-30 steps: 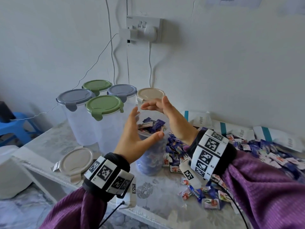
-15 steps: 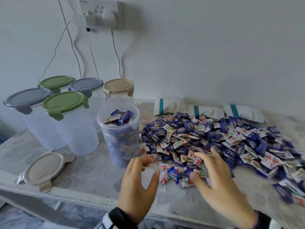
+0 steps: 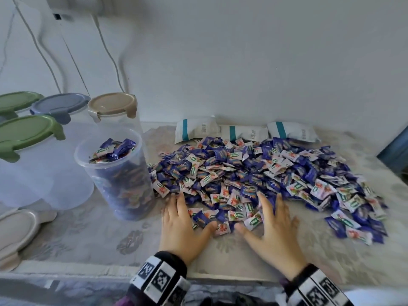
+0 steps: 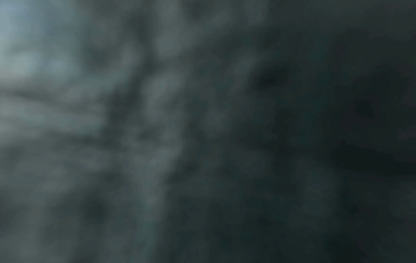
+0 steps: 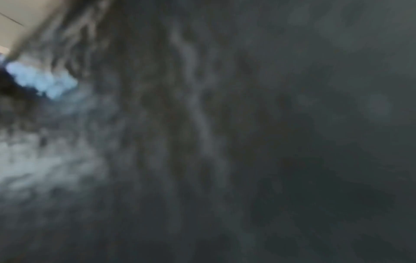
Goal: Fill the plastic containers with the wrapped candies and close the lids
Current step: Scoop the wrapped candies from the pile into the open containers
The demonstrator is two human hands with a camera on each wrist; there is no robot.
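Half a second ago both hands hovered above the near edge of the candy pile (image 3: 254,180); now the left hand (image 3: 183,226) and right hand (image 3: 273,226) lie on that edge, fingers spread and released, grasping nothing, thumbs bracketing a cluster of wrappers. That reads as the start of another scoop. Left of the pile, touching its fringe, the open container (image 3: 117,173) stands filled to about its rim, so few more should fit. Its probable beige lid (image 3: 17,230) lies further left. Both wrist views are dark.
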